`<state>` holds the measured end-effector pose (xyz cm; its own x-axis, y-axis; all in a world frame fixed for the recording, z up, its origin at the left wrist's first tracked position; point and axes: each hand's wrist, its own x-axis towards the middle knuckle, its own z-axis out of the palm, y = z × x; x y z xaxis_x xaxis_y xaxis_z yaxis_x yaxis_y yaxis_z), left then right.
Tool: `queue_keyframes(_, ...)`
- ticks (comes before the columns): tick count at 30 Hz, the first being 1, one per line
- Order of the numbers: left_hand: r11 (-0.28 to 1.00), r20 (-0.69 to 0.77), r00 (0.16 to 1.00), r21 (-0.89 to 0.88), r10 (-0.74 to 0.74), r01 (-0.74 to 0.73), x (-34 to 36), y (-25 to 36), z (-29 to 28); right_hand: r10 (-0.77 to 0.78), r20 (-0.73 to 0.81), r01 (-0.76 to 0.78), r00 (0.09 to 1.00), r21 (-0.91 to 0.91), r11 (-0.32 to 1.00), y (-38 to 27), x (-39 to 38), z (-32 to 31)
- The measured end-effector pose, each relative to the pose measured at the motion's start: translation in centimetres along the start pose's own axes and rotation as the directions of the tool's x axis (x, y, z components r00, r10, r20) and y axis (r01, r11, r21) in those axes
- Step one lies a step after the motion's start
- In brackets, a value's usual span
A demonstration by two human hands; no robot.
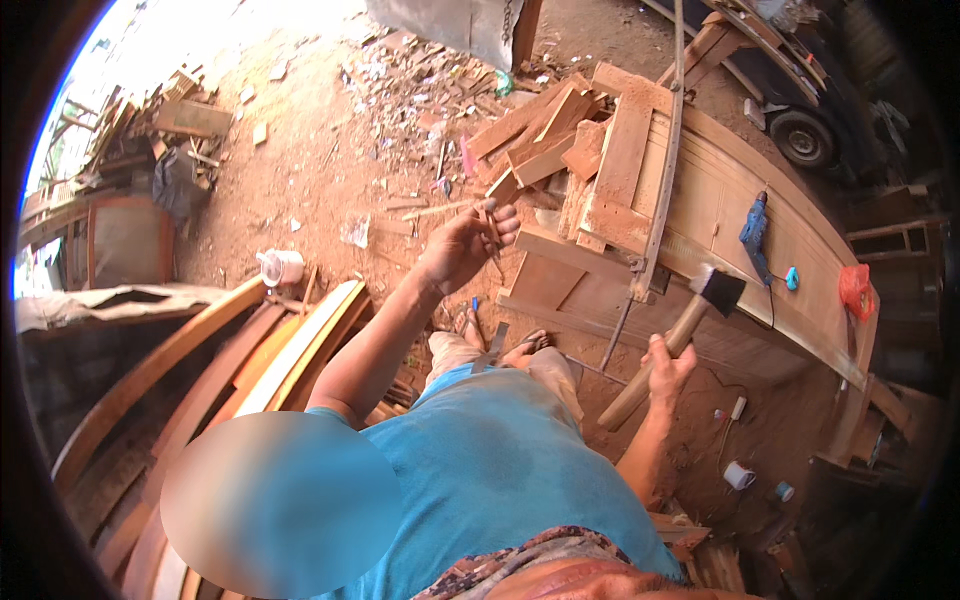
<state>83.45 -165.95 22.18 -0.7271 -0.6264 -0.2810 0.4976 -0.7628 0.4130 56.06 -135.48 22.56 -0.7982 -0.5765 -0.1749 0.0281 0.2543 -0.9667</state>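
Note:
My right hand (668,372) is closed round the wooden handle of a hammer (688,330). Its dark, blocky head with a pale worn face points up and away, near the edge of the wooden workpiece. On the left, my raised left hand (465,245) has its fingers curled round a thin brown stick-like piece (495,240), too small to name surely. Right of that hand lies a large panelled wooden workpiece (690,195), like a door. A long metal bar clamp (667,180) spans it, close to the hammer head.
A blue corded power tool (754,238) and a red bag (856,292) rest on the workpiece. Wood offcuts (545,135) are heaped beyond my left hand. Curved boards (215,375) lie at left, near a white bucket (281,267). A white container (739,475) stands low right.

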Motion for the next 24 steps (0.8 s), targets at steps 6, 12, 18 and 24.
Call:
queue_keyframes(6, 0.997, 0.069, 0.995, -0.022, -0.067, 0.069, 1.6, -0.6, 4.6, -0.165, 0.239, 0.106, 0.957, 0.244, 0.964, -3.7, -1.3, 9.0)
queue_keyframes(12, 0.993, 0.132, 0.991, 0.115, -0.035, 0.020, 2.7, -1.5, 8.7, -0.358, 0.294, 0.324, 0.886, 0.157, 0.933, -9.1, 2.2, 15.7)
queue_keyframes(18, 0.987, 0.127, 0.990, 0.154, -0.062, 0.042, 6.4, -2.1, 9.1, -0.359, 0.249, 0.292, 0.899, 0.268, 0.918, -8.6, 6.4, 18.0)
queue_keyframes(24, 0.992, 0.038, 0.991, 0.008, -0.129, 0.129, 16.7, 0.8, 3.8, -0.146, 0.142, 0.118, 0.979, 0.190, 0.975, -7.4, 10.2, 18.9)
